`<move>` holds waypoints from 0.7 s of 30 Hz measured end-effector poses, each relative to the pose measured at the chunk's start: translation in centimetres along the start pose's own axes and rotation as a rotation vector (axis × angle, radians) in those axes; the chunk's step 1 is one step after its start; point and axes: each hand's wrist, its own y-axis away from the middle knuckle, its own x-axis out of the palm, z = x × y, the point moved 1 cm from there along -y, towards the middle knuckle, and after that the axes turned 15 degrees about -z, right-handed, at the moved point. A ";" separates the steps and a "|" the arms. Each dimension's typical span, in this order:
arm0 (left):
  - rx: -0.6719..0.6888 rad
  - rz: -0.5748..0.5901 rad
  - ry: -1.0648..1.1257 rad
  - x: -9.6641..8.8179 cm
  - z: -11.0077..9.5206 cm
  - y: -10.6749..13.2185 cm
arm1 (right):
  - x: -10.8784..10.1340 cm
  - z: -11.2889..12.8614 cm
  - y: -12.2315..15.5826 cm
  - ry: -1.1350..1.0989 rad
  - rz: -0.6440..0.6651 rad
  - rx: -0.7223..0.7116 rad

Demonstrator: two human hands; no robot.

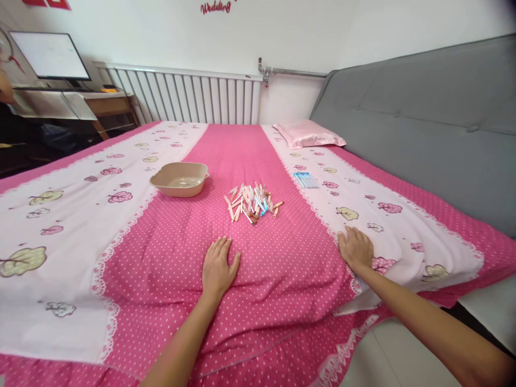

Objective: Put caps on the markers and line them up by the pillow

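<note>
My left hand (219,266) lies flat on the pink dotted bedspread (282,269), palm down, and holds nothing. Further right, my right hand (357,247) rests on the white printed strip, empty, with its fingers a little bent but apart. Beyond and between the hands is a loose heap of slim pens (252,201) in pink, white, brown and light blue, lying every which way. A neat row of blue-and-white pens (306,180) sits past my right hand. Up and left of the heap stands a beige plastic basin (179,180); neither hand touches these.
A pink pillow (308,133) lies at the far right, against the grey padded headboard (423,107). Behind the bed are a white radiator (189,97) and a pipe (298,71). At the left, a person (6,88) is beside a desk with a monitor (50,56).
</note>
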 end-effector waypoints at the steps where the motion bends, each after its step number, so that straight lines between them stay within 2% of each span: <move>1: -0.002 -0.001 0.002 0.0 0.0 0.0 | 0.0 0.0 0.0 -0.002 -0.002 0.001; 21: -0.003 0.008 -0.020 0.1 0.1 0.0 | 0.2 0.0 0.0 0.006 0.018 0.016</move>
